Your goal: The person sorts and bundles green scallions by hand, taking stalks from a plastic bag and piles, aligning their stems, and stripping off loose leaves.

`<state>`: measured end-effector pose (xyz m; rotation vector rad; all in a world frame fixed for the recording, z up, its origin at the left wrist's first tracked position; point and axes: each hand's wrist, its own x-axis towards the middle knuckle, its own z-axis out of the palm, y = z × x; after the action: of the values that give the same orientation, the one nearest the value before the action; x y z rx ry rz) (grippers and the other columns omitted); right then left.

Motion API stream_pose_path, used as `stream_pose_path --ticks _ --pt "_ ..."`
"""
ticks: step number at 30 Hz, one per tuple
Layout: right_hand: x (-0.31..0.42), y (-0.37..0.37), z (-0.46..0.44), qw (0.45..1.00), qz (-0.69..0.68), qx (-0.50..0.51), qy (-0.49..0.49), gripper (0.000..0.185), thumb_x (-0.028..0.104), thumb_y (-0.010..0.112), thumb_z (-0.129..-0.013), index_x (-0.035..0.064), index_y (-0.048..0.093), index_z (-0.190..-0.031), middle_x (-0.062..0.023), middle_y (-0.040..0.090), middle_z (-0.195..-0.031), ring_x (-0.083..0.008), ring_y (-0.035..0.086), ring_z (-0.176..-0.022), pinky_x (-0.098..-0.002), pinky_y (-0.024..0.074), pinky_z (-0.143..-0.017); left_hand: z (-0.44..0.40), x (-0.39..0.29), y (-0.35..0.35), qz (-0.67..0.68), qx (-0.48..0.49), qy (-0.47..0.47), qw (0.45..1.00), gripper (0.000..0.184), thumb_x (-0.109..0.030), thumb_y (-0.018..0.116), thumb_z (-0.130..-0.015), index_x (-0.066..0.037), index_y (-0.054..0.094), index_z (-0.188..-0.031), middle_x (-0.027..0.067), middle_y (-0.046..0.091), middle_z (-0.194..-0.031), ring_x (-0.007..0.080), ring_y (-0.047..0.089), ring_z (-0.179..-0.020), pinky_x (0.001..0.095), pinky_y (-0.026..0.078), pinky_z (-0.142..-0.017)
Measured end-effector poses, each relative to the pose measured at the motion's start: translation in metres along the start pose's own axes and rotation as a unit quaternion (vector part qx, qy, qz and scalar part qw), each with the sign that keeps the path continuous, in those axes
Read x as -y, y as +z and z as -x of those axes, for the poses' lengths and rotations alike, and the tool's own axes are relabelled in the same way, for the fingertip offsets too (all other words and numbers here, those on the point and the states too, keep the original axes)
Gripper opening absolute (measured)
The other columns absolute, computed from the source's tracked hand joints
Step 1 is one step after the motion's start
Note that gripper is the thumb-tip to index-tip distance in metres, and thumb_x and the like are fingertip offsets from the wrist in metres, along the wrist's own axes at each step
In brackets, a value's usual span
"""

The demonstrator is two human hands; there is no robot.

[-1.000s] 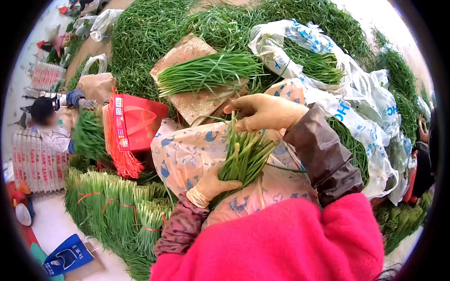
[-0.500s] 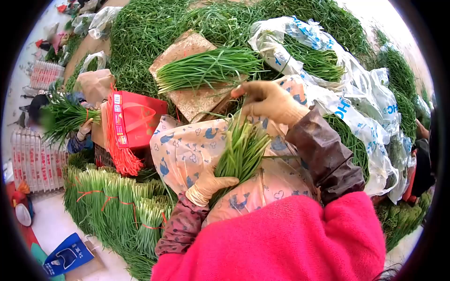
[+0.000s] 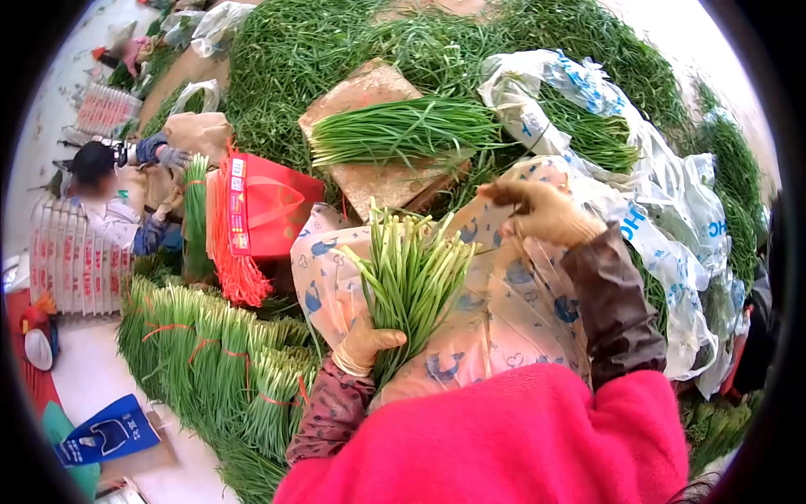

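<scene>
A: Busy spot here! Taking the held bunch as the clock's centre, what's around it?

B: At ten o'clock, a red bag (image 3: 277, 220), strung with red ties (image 3: 242, 273), standing between the bunch and a co-worker (image 3: 109, 214). Twelve o'clock, a board (image 3: 363, 186) carrying loose green stalks (image 3: 403, 132), a leafy heap (image 3: 281, 71) behind. White plastic bags (image 3: 672, 210) crowd two o'clock; banded bundles (image 3: 214, 340) stand at eight.

A: And the bunch (image 3: 413, 281) itself?

B: Over the lap, cut ends up! The left hand (image 3: 367, 343), at seven o'clock, is wrapped round its lower part. The right hand (image 3: 546, 212) is well apart at two, fingers loosely curled; whether it pinches a strand, I can't tell.

A: Textures?

B: Slim, pale-tipped stalks fanning at the top; thin cream gloves; a glossy brown sleeve (image 3: 617, 294); fuzzy pink knit (image 3: 487, 437); and a creased, whale-printed apron (image 3: 470, 336) underneath.
</scene>
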<state>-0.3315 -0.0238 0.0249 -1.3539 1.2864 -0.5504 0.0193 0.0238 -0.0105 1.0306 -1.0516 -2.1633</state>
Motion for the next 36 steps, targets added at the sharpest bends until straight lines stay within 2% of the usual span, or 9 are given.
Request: stream_pose_path --ticks 5,8,13,16,23,28,30,33,36 --pt "0.038 0.036 0.006 0.966 -0.256 -0.012 -0.031 0.058 0.011 0.064 -0.084 0.0009 0.043 -0.137 -0.0078 0.054 -0.131 -0.0202 0.05 -0.118 -0.0326 0.0433 -0.098 -0.003 -0.003 0.01 -0.049 -0.005 -0.007 0.999 0.075 -0.022 0.083 -0.07 0.002 0.046 -0.131 0.0095 0.06 -0.118 0.0217 0.059 -0.105 0.0337 0.047 -0.092" --pt "0.047 0.042 -0.004 0.996 0.031 0.06 -0.063 0.071 0.012 0.071 -0.075 0.0038 0.041 -0.139 -0.0139 0.055 -0.13 -0.0198 0.054 -0.114 -0.0331 0.044 -0.097 -0.003 -0.004 0.019 -0.068 0.014 -0.024 0.997 0.068 -0.017 0.079 -0.075 0.001 0.046 -0.131 0.01 0.059 -0.12 0.0218 0.058 -0.106 0.0339 0.047 -0.092" --pt "0.039 0.063 -0.005 0.999 0.025 0.041 -0.013 0.059 0.016 0.071 -0.073 0.0014 0.054 -0.127 -0.0143 0.067 -0.106 -0.0199 0.064 -0.095 -0.0311 0.0494 -0.085 -0.003 -0.008 0.03 -0.017 0.003 -0.021 1.0 0.053 -0.017 0.071 -0.084 0.0 0.05 -0.13 0.006 0.06 -0.117 0.016 0.055 -0.106 0.031 0.043 -0.094" --pt "0.019 0.078 -0.003 0.995 -0.024 -0.083 0.046 0.047 0.014 0.068 -0.075 0.0032 0.059 -0.12 -0.0122 0.069 -0.099 -0.0212 0.067 -0.089 -0.0305 0.0509 -0.08 0.001 0.003 0.022 -0.025 -0.024 -0.037 0.999 0.056 -0.021 0.07 -0.086 -0.002 0.047 -0.133 0.0049 0.058 -0.121 0.0151 0.053 -0.108 0.0298 0.043 -0.094" --pt "0.008 0.061 -0.011 0.925 0.285 -0.252 -0.01 0.022 0.01 0.055 -0.084 0.0104 0.066 -0.103 -0.0151 0.068 -0.084 -0.03 0.068 -0.076 -0.0361 0.0538 -0.068 0.003 0.003 0.032 -0.029 -0.04 -0.038 0.998 0.057 -0.027 0.071 -0.085 -0.003 0.048 -0.132 0.0037 0.058 -0.119 0.0138 0.054 -0.104 0.0294 0.044 -0.092" --pt "-0.01 0.007 -0.008 0.923 0.106 -0.369 -0.029 0.019 0.013 0.057 -0.089 0.0079 0.066 -0.106 -0.0112 0.069 -0.086 -0.019 0.066 -0.076 -0.0294 0.0527 -0.069 0.009 0.005 0.032 -0.006 -0.076 0.011 0.997 0.056 -0.025 0.07 -0.086 -0.001 0.047 -0.131 0.0047 0.058 -0.119 0.015 0.055 -0.104 0.0303 0.044 -0.092" --pt "0.018 0.014 0.006 0.951 0.057 -0.297 -0.06 0.02 0.013 0.06 -0.089 0.0058 0.065 -0.107 -0.0108 0.069 -0.087 -0.0165 0.066 -0.076 -0.0278 0.0524 -0.069 0.008 0.009 0.027 -0.044 -0.078 0.016 0.996 0.067 -0.011 0.067 -0.086 -0.008 0.032 -0.143 0.0081 0.051 -0.129 0.0191 0.053 -0.112 0.0342 0.042 -0.099" --pt "0.062 0.043 0.03 0.995 -0.056 -0.074 -0.021 0.028 0.018 0.067 -0.086 0.002 0.063 -0.109 -0.0129 0.069 -0.082 -0.0138 0.065 -0.075 -0.0271 0.0518 -0.071 0.007 0.004 0.042 -0.008 -0.125 0.025 0.992 0.055 -0.017 0.067 -0.088 0.0 0.043 -0.134 0.0074 0.057 -0.12 0.0158 0.054 -0.106 0.0308 0.044 -0.094" --pt "0.066 0.073 0.021 0.981 0.177 -0.075 0.006 0.035 0.033 0.069 -0.081 0.0054 0.065 -0.102 -0.0126 0.068 -0.08 -0.0303 0.066 -0.076 -0.0358 0.0512 -0.07 0.006 -0.001 0.047 -0.027 -0.138 0.058 0.988 0.055 -0.015 0.066 -0.087 0.0 0.043 -0.135 0.0078 0.058 -0.119 0.0158 0.054 -0.106 0.0301 0.044 -0.093"
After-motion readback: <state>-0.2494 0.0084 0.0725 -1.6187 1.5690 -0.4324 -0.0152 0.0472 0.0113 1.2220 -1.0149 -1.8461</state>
